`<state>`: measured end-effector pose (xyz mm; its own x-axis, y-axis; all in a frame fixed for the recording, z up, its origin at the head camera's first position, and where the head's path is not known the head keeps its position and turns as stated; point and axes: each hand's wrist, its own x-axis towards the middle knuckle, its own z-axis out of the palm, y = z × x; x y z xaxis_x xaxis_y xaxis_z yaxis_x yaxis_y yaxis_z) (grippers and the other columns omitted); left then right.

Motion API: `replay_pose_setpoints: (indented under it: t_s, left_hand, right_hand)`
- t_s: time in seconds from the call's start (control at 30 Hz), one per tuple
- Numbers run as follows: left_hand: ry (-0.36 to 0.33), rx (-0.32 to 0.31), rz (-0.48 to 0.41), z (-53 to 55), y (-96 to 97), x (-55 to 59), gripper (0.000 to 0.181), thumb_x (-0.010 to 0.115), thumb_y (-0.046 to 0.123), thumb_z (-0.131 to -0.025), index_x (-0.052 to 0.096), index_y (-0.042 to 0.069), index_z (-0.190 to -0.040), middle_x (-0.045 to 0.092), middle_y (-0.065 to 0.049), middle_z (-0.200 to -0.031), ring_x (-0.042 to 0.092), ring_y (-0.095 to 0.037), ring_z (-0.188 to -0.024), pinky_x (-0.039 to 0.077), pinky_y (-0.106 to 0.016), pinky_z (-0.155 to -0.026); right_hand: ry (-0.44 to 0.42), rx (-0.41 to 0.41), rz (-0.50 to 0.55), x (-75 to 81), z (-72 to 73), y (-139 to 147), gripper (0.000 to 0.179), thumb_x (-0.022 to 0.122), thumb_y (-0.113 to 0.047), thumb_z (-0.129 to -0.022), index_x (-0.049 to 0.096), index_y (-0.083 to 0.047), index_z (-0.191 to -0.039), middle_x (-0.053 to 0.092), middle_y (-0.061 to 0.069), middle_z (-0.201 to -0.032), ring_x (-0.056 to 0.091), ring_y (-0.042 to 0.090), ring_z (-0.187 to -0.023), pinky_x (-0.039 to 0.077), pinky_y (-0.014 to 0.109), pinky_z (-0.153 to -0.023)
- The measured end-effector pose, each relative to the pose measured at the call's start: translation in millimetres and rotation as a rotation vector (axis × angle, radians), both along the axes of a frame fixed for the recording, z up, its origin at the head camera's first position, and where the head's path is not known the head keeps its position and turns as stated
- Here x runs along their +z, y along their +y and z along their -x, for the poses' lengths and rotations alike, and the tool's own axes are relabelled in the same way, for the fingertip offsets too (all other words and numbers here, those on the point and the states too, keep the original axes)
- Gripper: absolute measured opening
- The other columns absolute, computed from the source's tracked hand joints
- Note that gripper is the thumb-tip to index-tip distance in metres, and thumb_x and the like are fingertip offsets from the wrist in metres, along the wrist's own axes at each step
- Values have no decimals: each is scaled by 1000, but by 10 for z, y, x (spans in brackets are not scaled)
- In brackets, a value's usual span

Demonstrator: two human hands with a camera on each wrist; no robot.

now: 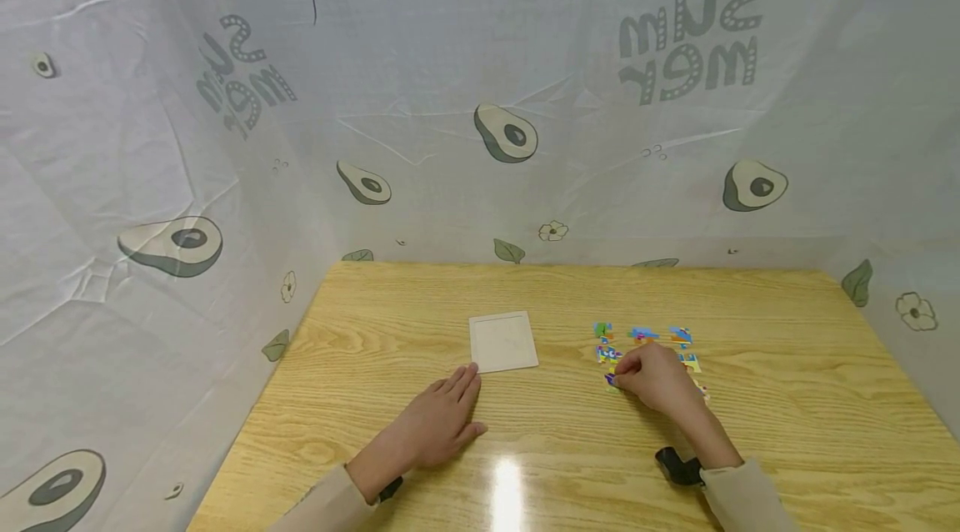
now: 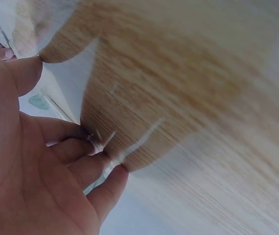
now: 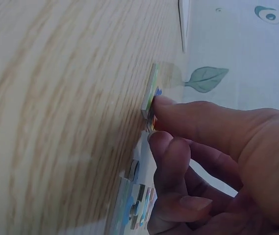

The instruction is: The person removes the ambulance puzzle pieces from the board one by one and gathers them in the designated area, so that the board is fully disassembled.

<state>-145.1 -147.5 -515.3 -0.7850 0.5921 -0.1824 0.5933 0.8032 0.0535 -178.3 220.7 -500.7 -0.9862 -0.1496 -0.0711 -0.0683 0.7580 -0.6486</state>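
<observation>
My right hand (image 1: 658, 378) pinches a colorful jigsaw puzzle piece (image 1: 610, 380) at the near left corner of a group of pieces. Seen from the right wrist, the thumb lies on that piece (image 3: 150, 95), with the curled fingers close beside it. Other puzzle pieces (image 1: 645, 333) lie in loose rows around the hand, some partly hidden beneath it. My left hand (image 1: 442, 424) rests on the table with its fingers extended, the fingertips at the near left corner of a pale square puzzle tray (image 1: 504, 343). The left wrist view shows that hand's fingertips touching the wood.
The wood-grain table (image 1: 360, 323) runs back to a pale curtain (image 1: 427, 98) printed with avocados, which also hangs on both sides. A black strap mount (image 1: 678, 466) sits at the right wrist. Glare (image 1: 506, 490) shines on the table's near part.
</observation>
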Motion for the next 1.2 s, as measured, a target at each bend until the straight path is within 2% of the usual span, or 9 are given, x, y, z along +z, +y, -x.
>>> replay_pose_setpoints:
  t_s: [0.37, 0.63, 1.2]
  left_hand:
    - [-7, 12, 17, -3, 17, -16, 73, 36, 53, -112, 30, 4, -165, 24, -14, -175, 29, -29, -162, 39, -47, -126]
    - [-11, 13, 17, 2, 17, 21, 72, 38, 53, -112, 31, 4, -165, 25, -14, -175, 30, -29, -162, 40, -47, -126]
    - [-20, 14, 4, 9, -3, 22, 73, 37, 53, -112, 30, 4, -166, 24, -14, -175, 29, -29, -162, 39, -47, -127]
  right_hand:
    - [0, 20, 12, -6, -26, 22, 4, 80, -8, -90, 81, -7, -86, 74, 0, -80, 60, 13, -68, 49, 28, -59]
    - [-7, 22, 14, -18, -8, 35, 4, 79, -8, -90, 81, -7, -87, 75, 1, -82, 61, 12, -70, 50, 29, -60]
    - [6, 28, 8, -22, -20, 23, 5, 80, -11, -90, 81, -8, -85, 74, -1, -80, 60, 12, -69, 48, 27, -59]
